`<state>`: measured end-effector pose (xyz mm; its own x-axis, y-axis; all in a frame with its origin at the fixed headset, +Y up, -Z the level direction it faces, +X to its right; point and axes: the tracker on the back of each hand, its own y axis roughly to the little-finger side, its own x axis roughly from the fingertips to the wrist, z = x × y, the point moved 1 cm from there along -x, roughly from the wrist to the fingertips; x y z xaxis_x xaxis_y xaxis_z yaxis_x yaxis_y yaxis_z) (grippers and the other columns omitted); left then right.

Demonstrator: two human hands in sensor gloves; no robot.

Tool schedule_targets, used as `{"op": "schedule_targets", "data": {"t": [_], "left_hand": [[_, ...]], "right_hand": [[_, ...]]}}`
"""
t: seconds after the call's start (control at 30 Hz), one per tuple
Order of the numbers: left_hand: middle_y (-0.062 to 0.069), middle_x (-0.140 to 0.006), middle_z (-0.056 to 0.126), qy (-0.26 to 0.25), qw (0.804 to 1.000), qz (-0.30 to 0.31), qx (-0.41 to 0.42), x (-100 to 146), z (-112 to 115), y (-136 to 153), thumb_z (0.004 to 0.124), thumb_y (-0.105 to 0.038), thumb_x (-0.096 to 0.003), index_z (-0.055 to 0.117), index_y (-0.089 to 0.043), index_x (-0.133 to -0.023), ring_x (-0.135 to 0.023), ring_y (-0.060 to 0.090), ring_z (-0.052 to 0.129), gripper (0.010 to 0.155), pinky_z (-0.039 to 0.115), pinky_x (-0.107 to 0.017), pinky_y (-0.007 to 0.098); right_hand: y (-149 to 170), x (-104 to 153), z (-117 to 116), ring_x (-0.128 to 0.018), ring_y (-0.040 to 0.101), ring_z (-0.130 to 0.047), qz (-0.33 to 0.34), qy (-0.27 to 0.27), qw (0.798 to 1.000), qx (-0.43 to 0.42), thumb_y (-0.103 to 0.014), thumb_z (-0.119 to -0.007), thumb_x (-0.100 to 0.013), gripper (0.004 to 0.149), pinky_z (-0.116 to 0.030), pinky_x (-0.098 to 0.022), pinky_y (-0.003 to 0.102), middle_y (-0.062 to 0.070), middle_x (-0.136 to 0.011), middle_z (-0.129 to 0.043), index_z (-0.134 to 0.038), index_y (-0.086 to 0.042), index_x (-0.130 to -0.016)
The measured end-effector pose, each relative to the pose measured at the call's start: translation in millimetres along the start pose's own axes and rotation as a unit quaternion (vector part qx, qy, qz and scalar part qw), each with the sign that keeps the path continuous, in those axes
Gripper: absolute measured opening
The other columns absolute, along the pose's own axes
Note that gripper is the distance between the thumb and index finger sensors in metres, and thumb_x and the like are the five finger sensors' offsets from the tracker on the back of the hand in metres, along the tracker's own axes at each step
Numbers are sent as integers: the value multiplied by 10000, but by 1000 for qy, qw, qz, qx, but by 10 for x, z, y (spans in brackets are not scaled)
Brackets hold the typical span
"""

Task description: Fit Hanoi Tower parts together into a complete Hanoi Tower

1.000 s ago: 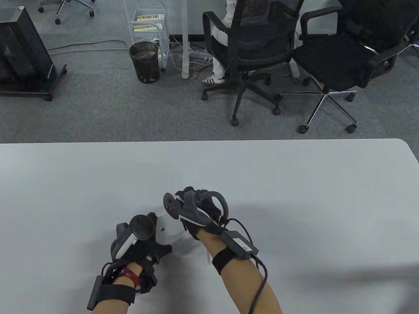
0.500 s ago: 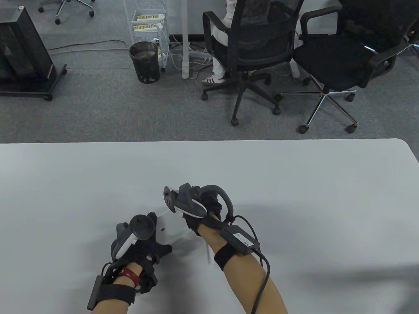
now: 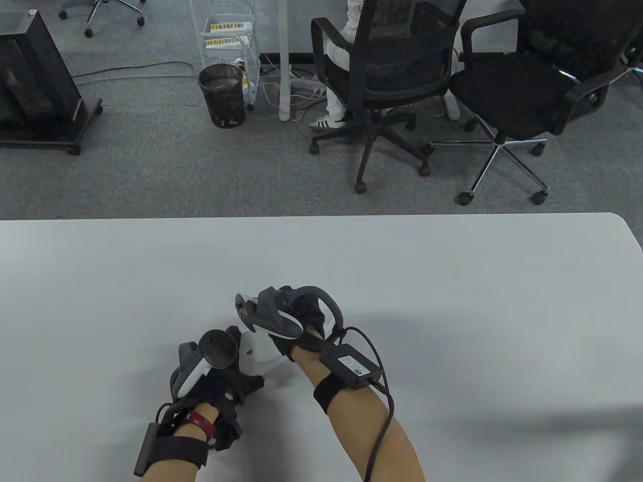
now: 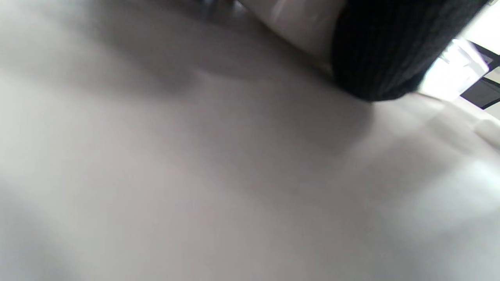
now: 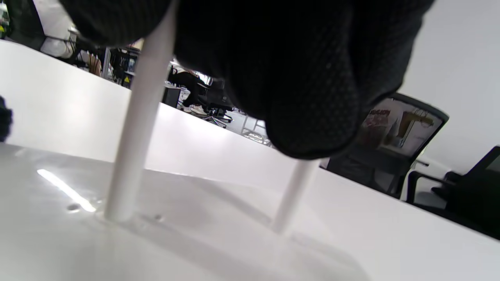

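Nearest the person, the left hand (image 3: 216, 384) in its black sensor glove lies low on the white table top (image 3: 477, 301), its fingers curled against the near left side of the flat white plastic Hanoi Tower base (image 3: 258, 354); the glove hides how firmly they grip it. Just beyond it and to its right, the right hand (image 3: 301, 321) hovers over the far part of the base. In the right wrist view two slim white round pegs (image 5: 134, 144) stand from the base (image 5: 195, 242) under that hand. The nearer peg rises between the gloved fingers (image 5: 297, 78), while the farther one (image 5: 291, 195) vanishes behind the palm. Whether the hand is closed on either cannot be told.

The pegs lean slightly in this tilted view, so I cannot judge whether they are fully seated. Sideways pressure from the right hand could cock a peg in its hole or jam it. If the left hand's hold is light, the base may skid or tip on the smooth table. No discs are visible, so stacking seems not yet begun.
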<state>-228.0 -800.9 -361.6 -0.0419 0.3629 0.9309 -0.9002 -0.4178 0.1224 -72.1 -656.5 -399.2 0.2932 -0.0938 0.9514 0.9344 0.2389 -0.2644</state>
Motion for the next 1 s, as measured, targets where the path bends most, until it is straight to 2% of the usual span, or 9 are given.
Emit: {"op": "schedule_targets", "data": {"t": [0.1,0.17,0.23,0.3,0.33,0.5,0.7,1.0], "left_hand": [[109,-1130,194,0,1000,0,0,-5,-1,4,927,-519,-384,47,-218,-1065,-1039,410,216,1153,282,-700,575],[108,-1130,194,0,1000,0,0,-8,-1,5,928,-518,-383,47,-218,-1065,-1039,411,216,1154,282,-700,575],[109,-1130,194,0,1000,0,0,-11,-1,6,928,-518,-384,46,-217,-1066,-1039,410,215,1155,282,-699,576],[108,-1130,196,0,1000,0,0,-11,0,7,928,-519,-383,47,-219,-1066,-1040,409,215,1154,282,-699,576],[109,-1130,196,0,1000,0,0,-8,1,4,928,-518,-383,47,-218,-1066,-1039,410,215,1154,282,-700,575],[109,-1130,195,0,1000,0,0,-16,1,11,928,-519,-383,47,-219,-1066,-1038,410,217,1154,282,-700,575],[106,-1131,194,1,1000,1,0,-18,5,16,925,-522,-385,46,-221,-1065,-1040,408,215,1152,280,-701,574],[104,-1131,189,2,1000,1,0,-18,7,21,924,-524,-386,42,-223,-1064,-1041,407,210,1153,277,-703,571]], "right_hand": [[54,80,-3,-489,336,-1045,8,11,1000,-7,-478,-708,-328,459,-804,-531,539,111,-659,-958,-825,-184,-661],[100,146,-5,-558,338,-1026,7,-16,1000,-20,-516,-706,-324,585,-786,-559,539,109,-739,-923,-762,-184,-802],[147,218,49,-571,341,-1022,11,16,998,-62,-482,-750,-332,609,-786,-556,543,115,-759,-916,-731,-167,-852],[195,296,139,-594,339,-1015,8,32,996,-82,-399,-783,-357,566,-782,-561,543,114,-775,-906,-714,-161,-866],[184,273,101,-597,331,-1018,11,42,996,-81,-380,-789,-361,551,-788,-560,537,107,-776,-908,-718,-166,-864],[354,350,106,-572,331,-1025,-20,26,995,-95,-347,-814,-365,479,-793,-549,538,102,-737,-942,-793,-161,-806],[489,384,-184,-611,333,-965,-65,-40,992,-101,-334,-841,-359,443,-740,-582,561,85,-719,-929,-860,-163,-767],[406,465,-707,-621,343,-956,-80,-109,990,-46,-371,-844,-347,491,-728,-589,569,97,-730,-926,-850,-142,-782]]}}
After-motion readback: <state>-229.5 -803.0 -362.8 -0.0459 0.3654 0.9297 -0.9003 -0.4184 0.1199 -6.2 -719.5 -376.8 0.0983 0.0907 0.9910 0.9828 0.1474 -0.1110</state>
